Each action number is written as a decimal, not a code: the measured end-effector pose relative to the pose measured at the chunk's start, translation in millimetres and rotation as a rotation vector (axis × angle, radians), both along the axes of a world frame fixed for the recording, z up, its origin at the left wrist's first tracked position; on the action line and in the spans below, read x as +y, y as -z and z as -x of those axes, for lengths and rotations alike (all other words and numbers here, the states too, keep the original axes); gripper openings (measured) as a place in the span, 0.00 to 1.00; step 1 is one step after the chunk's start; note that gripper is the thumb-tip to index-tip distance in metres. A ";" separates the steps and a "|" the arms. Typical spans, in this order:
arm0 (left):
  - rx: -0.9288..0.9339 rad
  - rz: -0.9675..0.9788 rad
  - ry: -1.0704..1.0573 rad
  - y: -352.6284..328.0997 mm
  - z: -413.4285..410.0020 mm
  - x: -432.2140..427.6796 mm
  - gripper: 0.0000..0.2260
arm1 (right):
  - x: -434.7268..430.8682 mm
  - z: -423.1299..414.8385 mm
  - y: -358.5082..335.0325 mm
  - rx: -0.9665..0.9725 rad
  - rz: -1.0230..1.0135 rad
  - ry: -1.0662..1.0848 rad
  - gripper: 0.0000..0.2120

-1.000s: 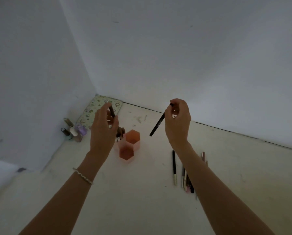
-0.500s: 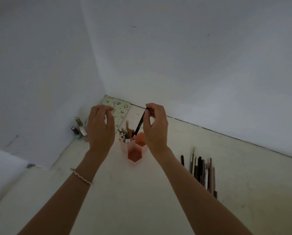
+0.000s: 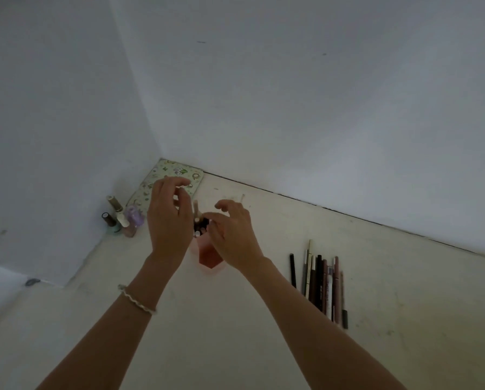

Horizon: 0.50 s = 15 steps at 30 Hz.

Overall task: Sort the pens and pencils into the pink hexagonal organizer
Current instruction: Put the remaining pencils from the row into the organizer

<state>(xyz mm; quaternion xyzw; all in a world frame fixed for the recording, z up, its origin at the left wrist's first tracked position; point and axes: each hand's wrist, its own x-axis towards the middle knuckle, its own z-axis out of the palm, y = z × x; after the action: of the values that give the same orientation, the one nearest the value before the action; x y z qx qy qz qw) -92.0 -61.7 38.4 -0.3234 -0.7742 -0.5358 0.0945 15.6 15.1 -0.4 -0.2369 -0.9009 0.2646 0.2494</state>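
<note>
The pink hexagonal organizer (image 3: pixel 207 256) stands on the white surface, mostly hidden behind my two hands. Several pens and pencils (image 3: pixel 199 223) stick up from its far cells between the hands. My left hand (image 3: pixel 166 218) hovers at its left with fingers spread and nothing in them. My right hand (image 3: pixel 232 235) is over the organizer's right side, fingers apart and empty, fingertips close to the pen tops. A row of several dark pens and pencils (image 3: pixel 321 280) lies flat on the surface to the right of my right forearm.
A floral patterned case (image 3: pixel 176 173) lies in the wall corner behind the hands. Several small nail polish bottles (image 3: pixel 123 218) stand at the left wall. White walls close off the left and back; the surface edge drops off at lower left.
My right hand has lowered over the organizer and let go of the black pen, which now stands among the others. My left hand stays beside it with fingers spread.
</note>
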 end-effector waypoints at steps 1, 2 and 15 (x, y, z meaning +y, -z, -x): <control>0.012 -0.005 0.022 0.1 -8.7 4.7 0.08 | 4.1 -5.6 -1.5 0.033 0.017 0.041 0.14; 0.028 -0.003 0.058 0.8 -19.7 9.9 0.08 | 9.8 -11.9 -3.8 0.086 0.039 0.111 0.15; -0.159 1.018 0.380 123.3 -188.5 87.4 0.16 | 109.2 -145.3 -4.3 0.319 0.290 0.629 0.14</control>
<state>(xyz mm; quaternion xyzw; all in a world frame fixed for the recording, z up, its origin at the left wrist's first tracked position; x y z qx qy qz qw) 96.6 25.7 -84.9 -0.4210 -0.8683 -0.1239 -0.2311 160.8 124.3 3.9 -0.4905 -0.6872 0.3334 0.4195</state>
